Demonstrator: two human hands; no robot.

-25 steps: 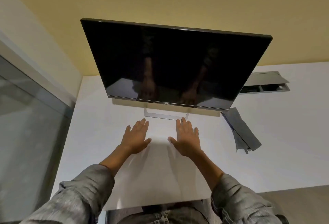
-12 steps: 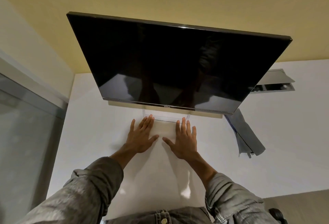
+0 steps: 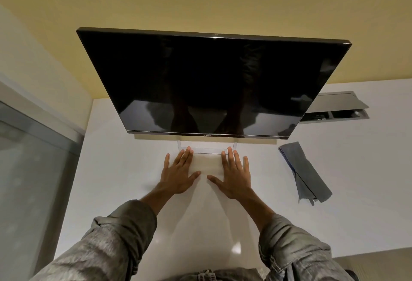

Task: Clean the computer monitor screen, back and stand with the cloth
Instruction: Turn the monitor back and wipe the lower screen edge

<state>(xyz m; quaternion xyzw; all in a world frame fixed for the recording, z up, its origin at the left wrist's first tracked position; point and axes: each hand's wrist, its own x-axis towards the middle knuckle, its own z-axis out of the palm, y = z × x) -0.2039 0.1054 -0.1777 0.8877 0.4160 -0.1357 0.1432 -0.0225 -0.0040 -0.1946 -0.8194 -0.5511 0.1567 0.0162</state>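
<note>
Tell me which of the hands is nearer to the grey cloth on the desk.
Right. The right hand lies flat on the desk, apart from the cloth, which is off to its right. The left hand lies flat further away, beyond the right hand.

Monitor (image 3: 211, 82): black, off, upright at frame center, on clear stand (image 3: 206, 148). Cloth (image 3: 305, 172): grey, folded, flat at right, apart from monitor.

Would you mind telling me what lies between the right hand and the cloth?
Nothing: in the head view, only bare white desk separates the right hand from the cloth.
</note>
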